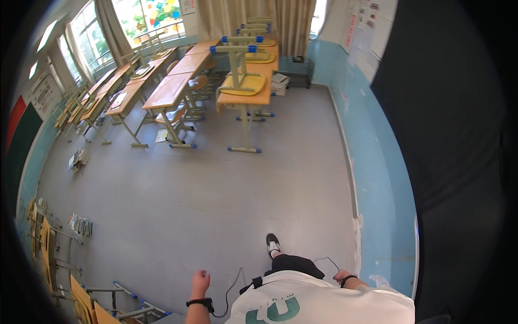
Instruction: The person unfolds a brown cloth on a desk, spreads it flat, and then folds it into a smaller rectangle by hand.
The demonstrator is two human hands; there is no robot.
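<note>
My left hand (201, 279) is held out over the grey floor (226, 186), its fingers curled; nothing can be made out in it. A black band with a cable sits on that wrist. At my right side, my right hand (341, 276) hangs near the blue wall, with a thin cable running by its fingers; whether it grips the cable cannot be told. One foot in a black and white shoe (273, 243) is set forward on the floor.
Rows of wooden-topped desks (172, 87) stand ahead, some bearing upturned chairs (243, 83). Books (81, 224) and a paper pile (79, 160) lie at the left. Tipped desks or chairs (83, 299) fill the lower left. A blue wall (376, 182) runs along the right.
</note>
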